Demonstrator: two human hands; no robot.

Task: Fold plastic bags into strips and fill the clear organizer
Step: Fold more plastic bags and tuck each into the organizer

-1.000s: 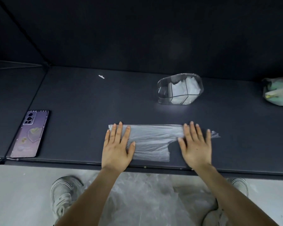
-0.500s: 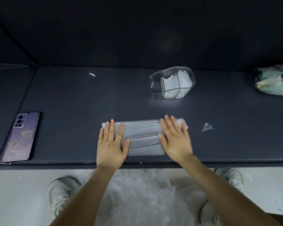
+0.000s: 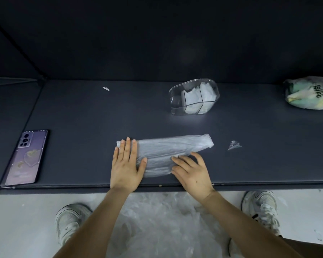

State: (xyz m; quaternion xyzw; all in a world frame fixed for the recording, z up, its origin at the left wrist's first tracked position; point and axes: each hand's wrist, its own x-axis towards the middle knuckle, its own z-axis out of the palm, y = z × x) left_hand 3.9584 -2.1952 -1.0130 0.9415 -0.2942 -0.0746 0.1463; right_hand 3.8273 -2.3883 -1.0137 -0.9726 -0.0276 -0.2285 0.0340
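My left hand [image 3: 126,166] lies flat, palm down, on the left end of the folded plastic bag [image 3: 168,148]. Its fingers are straight and close together, its thumb is spread out to the right, and it presses the film onto the tabletop [image 3: 82,118]. My right hand [image 3: 191,171] rests at the bag's near right edge with its fingers spread and lightly bent. The fingertips [image 3: 174,158] touch the film, and I cannot tell whether anything is pinched under them.

The bag is a long, pale, translucent band lying across the tabletop in front of me. Its right end reaches out past my right hand and angles slightly away from me. A small torn scrap of plastic [image 3: 233,145] sits just beyond that end, apart from it.

Farther back stands the clear organizer [image 3: 194,96], with white folded bags in its right-hand compartments. A tiny white fragment [image 3: 106,88] lies well off to its left. At the far right there is a bulging greenish bag [image 3: 309,93], and at the far left a phone [image 3: 27,157] in a purple case lies face down.

Below the tabletop edge, a heap of loose clear bags [image 3: 162,220] lies on the floor between my two white shoes [image 3: 69,222].
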